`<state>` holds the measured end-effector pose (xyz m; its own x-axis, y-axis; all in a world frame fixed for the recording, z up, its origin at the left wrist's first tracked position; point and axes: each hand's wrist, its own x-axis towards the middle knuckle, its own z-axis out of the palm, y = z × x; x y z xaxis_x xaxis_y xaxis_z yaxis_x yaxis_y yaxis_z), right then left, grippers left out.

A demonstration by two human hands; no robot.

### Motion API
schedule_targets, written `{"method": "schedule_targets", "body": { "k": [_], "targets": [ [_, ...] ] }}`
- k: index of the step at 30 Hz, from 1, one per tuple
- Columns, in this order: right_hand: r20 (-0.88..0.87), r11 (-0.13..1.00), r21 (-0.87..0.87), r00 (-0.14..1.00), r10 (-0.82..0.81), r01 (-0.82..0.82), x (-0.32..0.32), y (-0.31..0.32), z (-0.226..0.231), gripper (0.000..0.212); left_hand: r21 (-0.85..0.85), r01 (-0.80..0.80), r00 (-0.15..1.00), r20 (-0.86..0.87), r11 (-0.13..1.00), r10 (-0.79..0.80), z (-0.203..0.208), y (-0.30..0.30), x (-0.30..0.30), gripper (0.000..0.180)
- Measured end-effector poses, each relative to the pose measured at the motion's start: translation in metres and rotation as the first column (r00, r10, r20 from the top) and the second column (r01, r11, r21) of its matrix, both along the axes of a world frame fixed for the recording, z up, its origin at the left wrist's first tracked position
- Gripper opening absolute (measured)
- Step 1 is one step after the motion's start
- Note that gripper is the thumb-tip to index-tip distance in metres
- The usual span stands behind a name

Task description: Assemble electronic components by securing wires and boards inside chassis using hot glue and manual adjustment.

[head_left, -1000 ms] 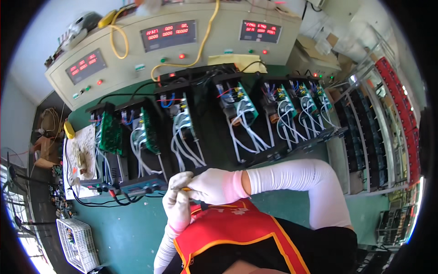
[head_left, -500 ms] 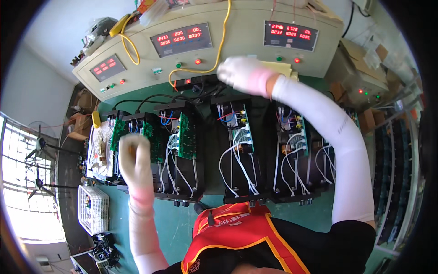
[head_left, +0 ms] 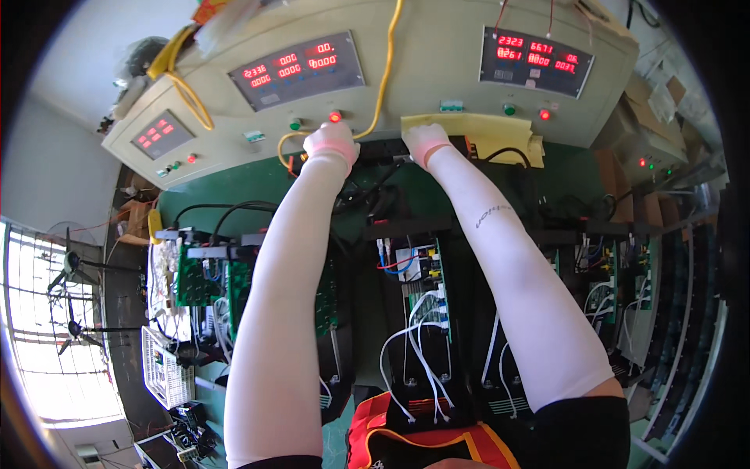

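Left hand (head_left: 332, 141), in a white glove with a pink cuff, reaches far forward over the bench to the left part of a black power strip (head_left: 379, 152), just below a lit red button (head_left: 335, 116); its fingers point away from the camera, so whether they are apart or closed on something cannot be told. Right hand (head_left: 426, 139), gloved the same way, is at the strip farther right, beside the near left corner of a yellow sheet (head_left: 488, 129); its fingertips are hidden too, and its grip cannot be told. The hands are apart, with the middle of the strip and dark cables between them.

From the head camera, the strip lies on the green bench top (head_left: 226, 184) along the foot of a long beige test console (head_left: 426, 55). Three display panels with glowing red digits sit in the console's front: a left one (head_left: 162, 133), a middle one (head_left: 297, 70) and a right one (head_left: 537, 61). A yellow cable (head_left: 389, 55) hangs down the front and bends near the left hand.

Nearer the body, a row of opened black device housings spans the bench. Between the forearms, one shows a green circuit board (head_left: 444, 313), red and blue wires and looping white wires (head_left: 422, 344). White sleeves (head_left: 289, 273) cover both forearms; a red apron (head_left: 373, 422) with yellow trim shows at the bottom, and a white plastic basket (head_left: 168, 371) stands at lower left
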<state>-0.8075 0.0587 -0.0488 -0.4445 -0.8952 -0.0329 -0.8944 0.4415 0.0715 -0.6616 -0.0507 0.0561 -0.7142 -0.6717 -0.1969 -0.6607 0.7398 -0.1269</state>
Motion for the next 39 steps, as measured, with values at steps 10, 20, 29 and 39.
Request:
{"method": "schedule_targets", "body": {
  "k": [10,20,29,39],
  "targets": [
    [0.019,0.992,0.129,1.0,-0.018,0.015,-0.026,0.005,-0.015,0.021,0.04,0.145,0.984,0.096,0.989,-0.148,-0.065,-0.026,-0.025,0.034],
    [-0.005,0.982,0.185,1.0,-0.028,0.028,-0.011,-0.004,0.006,0.023,0.219,-0.108,0.977,-0.155,0.97,0.144,-0.06,-0.045,-0.007,0.044],
    [0.025,0.994,0.089,0.997,-0.067,0.064,-0.027,0.007,-0.004,0.023,-0.47,-0.22,0.927,0.172,0.855,0.334,0.059,-0.167,0.09,0.033],
    [0.024,0.977,0.195,0.996,0.081,-0.084,-0.033,0.0,0.002,0.037,-0.744,-0.467,0.875,-0.467,0.477,0.128,0.183,-0.05,0.547,0.033]
  ]
}}
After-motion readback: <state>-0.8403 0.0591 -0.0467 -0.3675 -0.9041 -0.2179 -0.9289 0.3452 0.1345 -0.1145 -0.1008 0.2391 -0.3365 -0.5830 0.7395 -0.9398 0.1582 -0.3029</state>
